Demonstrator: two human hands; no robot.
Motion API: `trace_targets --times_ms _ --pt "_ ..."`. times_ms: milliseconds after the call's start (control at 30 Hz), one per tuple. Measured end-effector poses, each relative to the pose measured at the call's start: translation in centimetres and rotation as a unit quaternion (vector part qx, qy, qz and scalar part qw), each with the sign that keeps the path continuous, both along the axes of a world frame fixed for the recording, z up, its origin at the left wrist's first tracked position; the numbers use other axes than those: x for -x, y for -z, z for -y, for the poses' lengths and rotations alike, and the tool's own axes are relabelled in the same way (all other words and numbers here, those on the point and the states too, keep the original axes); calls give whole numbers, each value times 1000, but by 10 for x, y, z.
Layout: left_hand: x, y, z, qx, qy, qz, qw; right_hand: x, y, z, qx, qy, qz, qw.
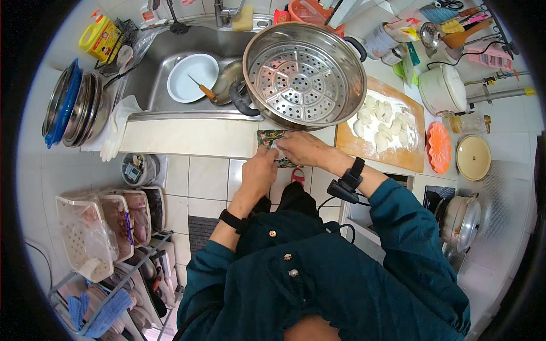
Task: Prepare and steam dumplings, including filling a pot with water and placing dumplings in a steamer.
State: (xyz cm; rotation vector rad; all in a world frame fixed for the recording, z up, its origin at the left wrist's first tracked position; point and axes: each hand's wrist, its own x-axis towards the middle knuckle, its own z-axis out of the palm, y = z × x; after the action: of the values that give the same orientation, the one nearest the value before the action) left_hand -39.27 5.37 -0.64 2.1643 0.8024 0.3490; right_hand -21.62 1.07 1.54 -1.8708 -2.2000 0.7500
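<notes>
Left hand [260, 172] and right hand [307, 150] holding floral item [267, 136], steamer [300, 83] beyond

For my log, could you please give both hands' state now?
Left hand: curled at the floral packet; grip cannot be told.
Right hand: over the packet; grip cannot be told.

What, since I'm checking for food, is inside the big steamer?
The steamer holds a perforated metal plate with no food visible on it; whatever lies beneath is covered.
</notes>
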Motion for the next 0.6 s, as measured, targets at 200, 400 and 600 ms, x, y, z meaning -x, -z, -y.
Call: trace_targets --times_ms 200,400,600 --pt "-14 1 15 -44 -11 -75 996 2 9 4 -24 -10 -23 999" --pt "-4 2 9 -31 -35 -17 999 5 21 9 -74 14 -17 997" --pt "3 -15 -4 -126 -60 -18 990 21 10 11 -31 54 28 998"
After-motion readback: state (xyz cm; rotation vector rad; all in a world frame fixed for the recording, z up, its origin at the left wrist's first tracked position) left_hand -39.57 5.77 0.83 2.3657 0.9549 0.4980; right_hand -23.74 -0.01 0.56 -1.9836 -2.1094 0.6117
